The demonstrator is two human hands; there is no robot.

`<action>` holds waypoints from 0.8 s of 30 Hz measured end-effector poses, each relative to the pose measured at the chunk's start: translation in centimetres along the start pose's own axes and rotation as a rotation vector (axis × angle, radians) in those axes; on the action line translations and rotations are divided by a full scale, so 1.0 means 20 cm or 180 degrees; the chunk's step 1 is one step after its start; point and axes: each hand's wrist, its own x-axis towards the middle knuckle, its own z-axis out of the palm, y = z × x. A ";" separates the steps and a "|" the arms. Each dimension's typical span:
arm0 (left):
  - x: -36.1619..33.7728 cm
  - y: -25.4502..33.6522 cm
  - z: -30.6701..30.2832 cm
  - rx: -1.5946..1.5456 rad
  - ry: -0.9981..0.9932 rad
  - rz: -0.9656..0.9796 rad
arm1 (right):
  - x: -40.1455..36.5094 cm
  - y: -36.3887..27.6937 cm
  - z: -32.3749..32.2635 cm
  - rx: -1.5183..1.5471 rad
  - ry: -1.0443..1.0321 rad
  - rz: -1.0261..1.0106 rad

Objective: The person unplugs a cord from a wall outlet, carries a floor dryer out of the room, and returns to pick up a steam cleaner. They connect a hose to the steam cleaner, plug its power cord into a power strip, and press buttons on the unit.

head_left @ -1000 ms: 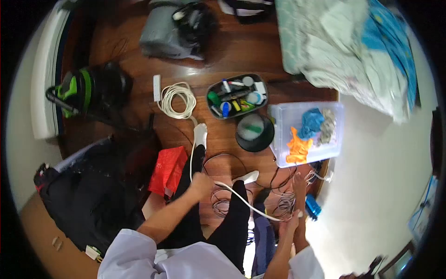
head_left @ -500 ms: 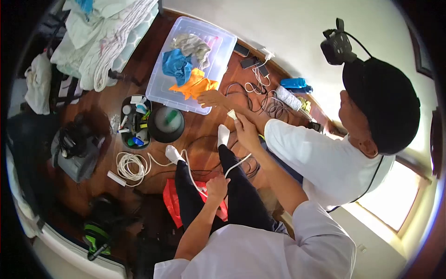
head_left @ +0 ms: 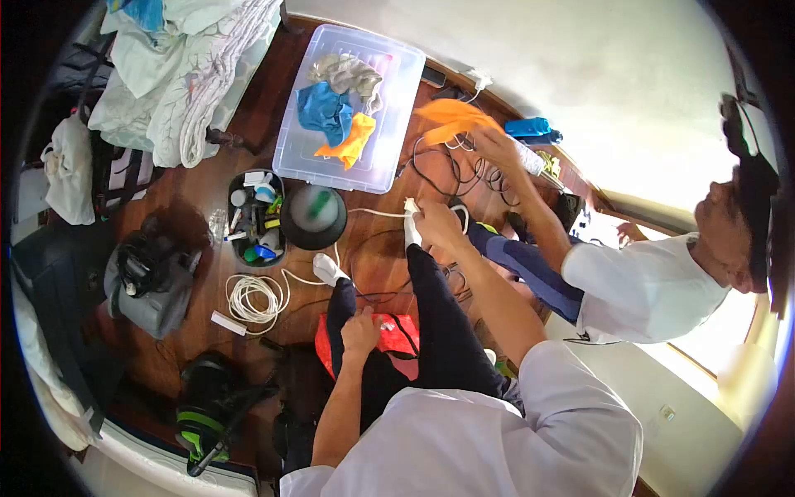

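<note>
Plug end (head_left: 411, 205) of white cord (head_left: 377, 213) gripped by R hand (head_left: 439, 225) nr R foot (head_left: 411, 234); L hand (head_left: 361, 334) curled, grip can't be told. Cord cld be snagged on L foot (head_left: 329, 269) if yanked.

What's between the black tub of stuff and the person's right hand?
The head view shows a round dark bucket there, then a stretch of white cable reaching the right hand.
</note>
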 end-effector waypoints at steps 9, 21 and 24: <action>0.22 0.33 -0.17 -0.1049 0.0397 0.0169 | 0.90 0.40 -0.11 0.1404 0.2014 0.0639; 1.17 1.38 0.23 -0.1921 0.0641 0.0925 | 2.16 1.18 -0.28 0.0915 0.2148 0.1052; 1.34 1.55 0.25 -0.1575 0.0317 0.0842 | 2.44 1.28 -0.27 0.1079 0.1989 0.1153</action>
